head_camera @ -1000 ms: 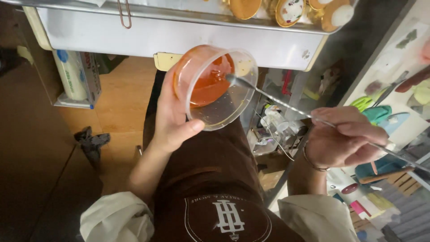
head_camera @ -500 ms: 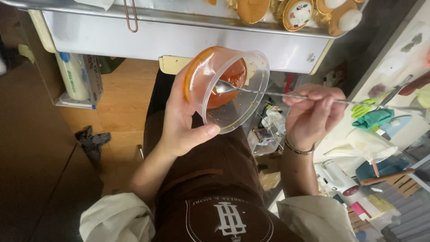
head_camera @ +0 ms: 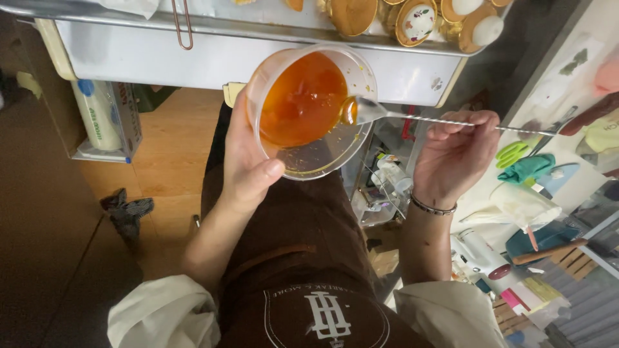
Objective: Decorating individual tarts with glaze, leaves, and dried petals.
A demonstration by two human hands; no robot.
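1. orange syrupy stuff fills the low side of a clear plastic tub (head_camera: 314, 109), which is tipped toward the camera and held up in the air in front of the white desk (head_camera: 193, 58) edge, over the person's lap.
2. left hand (head_camera: 248, 161) has the tub from below and the side, thumb hooked over the near rim, fingers closed around the wall. solid hold.
3. long metal spoon (head_camera: 451, 122) with a twisted handle comes in from the right, its bowl right at the tub's rim, just touching the orange pool and carrying a bit of it.
4. right hand (head_camera: 454, 158) has its fingers pinched shut on the spoon handle, about halfway along. thin bracelet (head_camera: 433, 207) on that wrist.
5. brown apron (head_camera: 303, 258) with a white emblem below, pale rolled sleeves at both elbows.
6. up top on the desk: a metal rail, and a row of round gold-rimmed dishes (head_camera: 418, 19), a couple with white stuff in them.
7. left side, a roll in a clear holder (head_camera: 103, 116) hangs off the desk, wooden floor under it with a dark crumpled cloth (head_camera: 126, 209).
8. right side is a messy shelf area: green tongs-like thing (head_camera: 512, 153), teal cloth (head_camera: 532, 167), bottles, bits of packaging.
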